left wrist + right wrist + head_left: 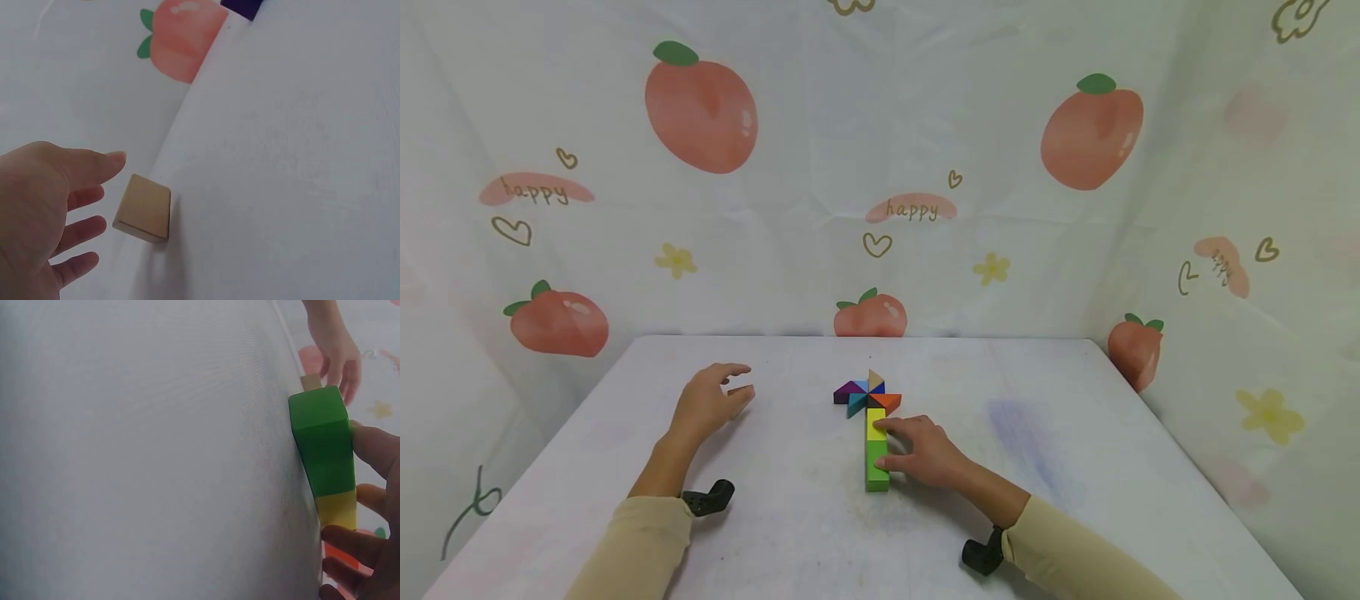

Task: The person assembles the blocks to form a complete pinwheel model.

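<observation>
In the head view, my right hand (925, 450) touches a short upright column of blocks. Its index fingertip lies on the yellow block (876, 415), its thumb on the green block (876, 478). The right wrist view shows the same green block (325, 437) end-on, thumb against it. Above the yellow block lies a pinwheel of triangular blocks, including purple (847, 392), teal (856, 404) and orange (887, 402). My left hand (703, 404) hovers at the left, thumb and fingers apart. In the left wrist view, a plain wooden block (144, 209) stands just off its fingertips.
A white table (775, 533) carries the blocks. Behind and beside it hangs a white cloth (805, 125) printed with peaches, hearts and flowers. A small black device is strapped to each wrist, the left one (709, 498) and the right one (983, 554).
</observation>
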Tool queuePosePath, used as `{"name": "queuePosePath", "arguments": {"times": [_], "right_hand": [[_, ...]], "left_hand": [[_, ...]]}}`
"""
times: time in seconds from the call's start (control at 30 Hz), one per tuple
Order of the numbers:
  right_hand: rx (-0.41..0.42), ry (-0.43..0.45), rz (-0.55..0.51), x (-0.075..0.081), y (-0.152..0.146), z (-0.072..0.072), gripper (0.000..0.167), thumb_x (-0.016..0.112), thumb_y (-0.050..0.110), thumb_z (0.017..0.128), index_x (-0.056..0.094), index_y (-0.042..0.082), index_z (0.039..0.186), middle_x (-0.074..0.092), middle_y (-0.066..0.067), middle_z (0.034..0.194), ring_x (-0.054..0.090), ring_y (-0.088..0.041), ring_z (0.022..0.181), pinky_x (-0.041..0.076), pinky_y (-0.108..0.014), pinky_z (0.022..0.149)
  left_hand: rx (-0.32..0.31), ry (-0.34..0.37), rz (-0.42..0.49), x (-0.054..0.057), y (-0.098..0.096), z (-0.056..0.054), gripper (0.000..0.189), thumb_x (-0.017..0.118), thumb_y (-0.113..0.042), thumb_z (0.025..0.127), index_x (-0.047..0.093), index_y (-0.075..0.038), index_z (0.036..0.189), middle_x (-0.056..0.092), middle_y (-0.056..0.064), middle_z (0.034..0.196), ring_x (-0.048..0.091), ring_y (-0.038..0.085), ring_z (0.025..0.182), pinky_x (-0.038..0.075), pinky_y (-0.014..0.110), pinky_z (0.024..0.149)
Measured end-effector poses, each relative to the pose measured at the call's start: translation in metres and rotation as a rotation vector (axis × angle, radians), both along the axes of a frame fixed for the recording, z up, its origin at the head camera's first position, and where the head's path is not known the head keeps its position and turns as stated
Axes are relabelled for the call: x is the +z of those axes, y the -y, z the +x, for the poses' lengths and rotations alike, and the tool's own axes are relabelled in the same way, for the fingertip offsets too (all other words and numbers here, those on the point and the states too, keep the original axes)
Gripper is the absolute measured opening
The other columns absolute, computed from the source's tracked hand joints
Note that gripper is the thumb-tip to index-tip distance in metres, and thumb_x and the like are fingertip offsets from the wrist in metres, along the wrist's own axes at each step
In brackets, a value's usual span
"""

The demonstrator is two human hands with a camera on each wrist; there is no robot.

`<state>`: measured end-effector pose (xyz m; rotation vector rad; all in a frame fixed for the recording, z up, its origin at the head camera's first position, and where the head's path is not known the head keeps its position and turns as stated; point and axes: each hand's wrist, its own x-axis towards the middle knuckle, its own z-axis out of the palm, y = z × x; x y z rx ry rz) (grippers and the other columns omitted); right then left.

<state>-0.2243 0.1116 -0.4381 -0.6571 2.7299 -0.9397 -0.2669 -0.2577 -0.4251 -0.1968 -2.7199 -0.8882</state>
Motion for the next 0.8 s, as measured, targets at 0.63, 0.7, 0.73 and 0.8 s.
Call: {"name": "queuePosePath", "arguments": {"times": [0.63, 0.7, 0.73, 0.8], "right_hand": [[-0.007, 0.001, -0.009, 0.0001, 0.0001, -0.0003, 0.062, 0.074, 0.047, 0.083, 0.056, 0.026, 0.139, 0.055, 0.000, 0.136, 0.043, -0.026, 0.125, 0.038, -0.052, 0.099], [-0.009, 0.005, -0.010, -0.0002, 0.0003, -0.0002, 0.062, 0.074, 0.047, 0.083, 0.056, 0.026, 0.139, 0.055, 0.000, 0.136, 0.043, -0.026, 0.125, 0.038, -0.052, 0.098], [-0.009, 0.005, -0.011, -0.0003, 0.0004, -0.0001, 0.062, 0.074, 0.047, 0.083, 0.056, 0.026, 0.138, 0.055, 0.001, 0.136, 0.043, -0.026, 0.125, 0.038, -0.052, 0.098], [-0.011, 0.008, -0.014, 0.0000, 0.0007, 0.0001, 0.062, 0.074, 0.047, 0.083, 0.056, 0.026, 0.138, 0.055, 0.001, 0.136, 0.043, -0.026, 0.125, 0.039, -0.052, 0.098]], "left_hand": [[0.068, 0.007, -0.055, -0.0041, 0.0023, 0.0044, 0.038, 0.063, -0.028, 0.093, 0.064, -0.004, 0.123, 0.067, 0.014, 0.104, 0.057, 0.035, 0.098, 0.046, 0.050, 0.078], [0.066, 0.014, -0.042, -0.0033, 0.0014, 0.0047, 0.038, 0.063, -0.027, 0.093, 0.064, -0.003, 0.122, 0.067, 0.014, 0.103, 0.057, 0.034, 0.096, 0.047, 0.048, 0.077], [0.066, 0.018, -0.034, -0.0032, 0.0010, 0.0047, 0.038, 0.063, -0.026, 0.093, 0.064, -0.003, 0.122, 0.066, 0.013, 0.102, 0.057, 0.033, 0.095, 0.047, 0.047, 0.075], [0.066, 0.028, -0.020, -0.0039, 0.0002, 0.0044, 0.037, 0.063, -0.025, 0.093, 0.064, -0.002, 0.121, 0.066, 0.013, 0.102, 0.057, 0.031, 0.092, 0.047, 0.044, 0.073]]}}
